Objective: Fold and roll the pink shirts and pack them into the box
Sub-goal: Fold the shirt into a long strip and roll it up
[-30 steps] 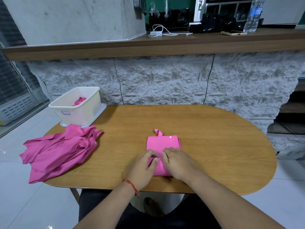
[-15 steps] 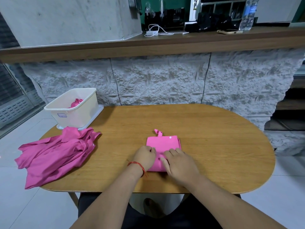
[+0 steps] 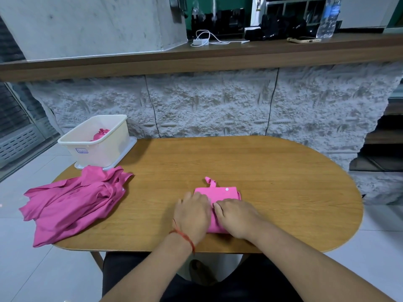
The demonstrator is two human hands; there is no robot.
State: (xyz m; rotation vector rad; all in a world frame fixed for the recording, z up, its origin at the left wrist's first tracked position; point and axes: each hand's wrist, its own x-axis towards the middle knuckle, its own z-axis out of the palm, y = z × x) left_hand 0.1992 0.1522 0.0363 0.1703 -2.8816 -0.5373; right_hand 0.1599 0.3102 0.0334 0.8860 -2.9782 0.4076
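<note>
**Progress.** One rolled shirt point(image 3: 101, 134) is seen inside the box point(image 3: 104, 153). The box stands at the far left of the counter point(image 3: 283, 182) on what looks to be its own lid point(image 3: 130, 143).

A folded shirt point(image 3: 220, 194) is laid flat near the front edge, about the middle. A collar tab and a white button are shown at its far end.

Its near end is covered by both hands. The left hand point(image 3: 192, 214) and right hand point(image 3: 235, 216) are set side by side, with fingers curled down over the fabric and gripping it. A roll toward the collar is judged to be under way, though the rolled part is hidden beneath the hands.

**Left to do.** The roll is to be finished and carried to the box. A pile of pink shirts point(image 3: 74, 203) is heaped loose at the left edge, partly hung over it and touching the lid. None of it is folded, and the count cannot be told. The task is judged well short of half done.

**Surroundings.** A red thread point(image 3: 185, 236) is worn on the left wrist. A rough stone-faced wall is noted behind the counter. It is topped by a wooden ledge point(image 3: 218, 57) carrying a charger point(image 3: 199, 42), a phone point(image 3: 304, 39) and a water bottle point(image 3: 328, 18).

**Obstructions.** Bare counter lies between the folded shirt and the box, and nothing is seen to block the way. The pile sits close before the box and could be snagged by a low pass. Room is seen in the box beside the rolled shirt.
</note>
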